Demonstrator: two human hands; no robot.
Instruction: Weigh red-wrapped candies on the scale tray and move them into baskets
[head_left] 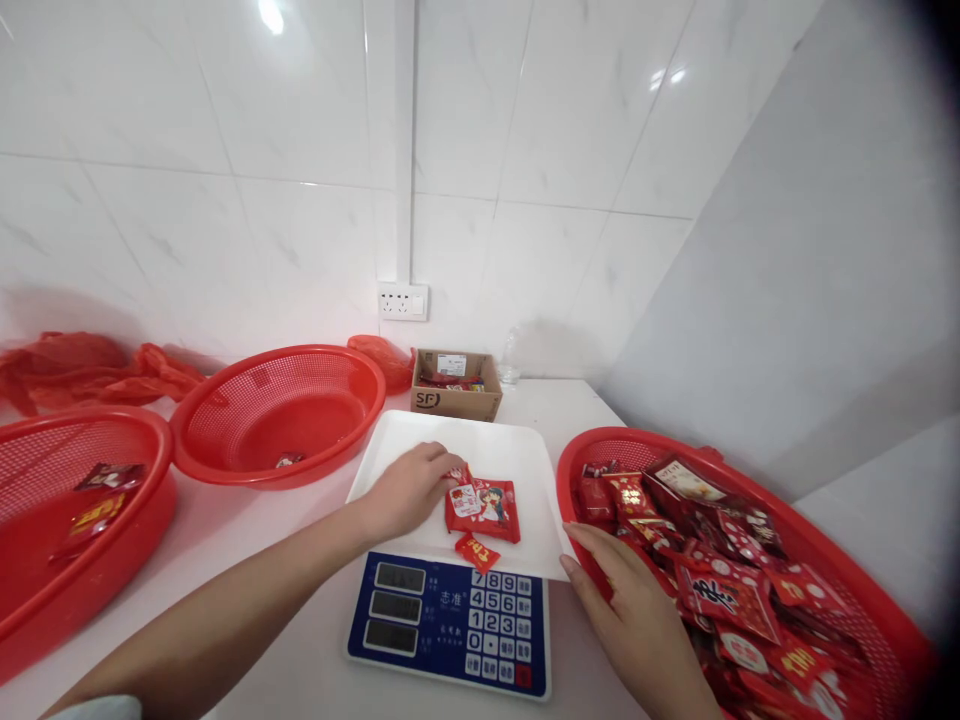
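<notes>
A white tray (517, 450) sits on a blue-faced electronic scale (450, 620). On the tray lie a red snack packet with cartoon figures (484, 508) and a small red candy packet (478, 552). My left hand (409, 488) rests on the tray with its fingers curled on the top left edge of the red snack packet. My right hand (634, 620) lies flat, fingers together, on the near rim of a red basket (862, 590) full of red packets (720, 590), beside the tray's right corner.
Two more red baskets stand at the left: a middle one (281, 412) with one small packet, and a near-left one (67, 530) with a few packets. A small cardboard box (456, 385), red plastic bags (90, 368) and a wall socket (403, 301) are behind.
</notes>
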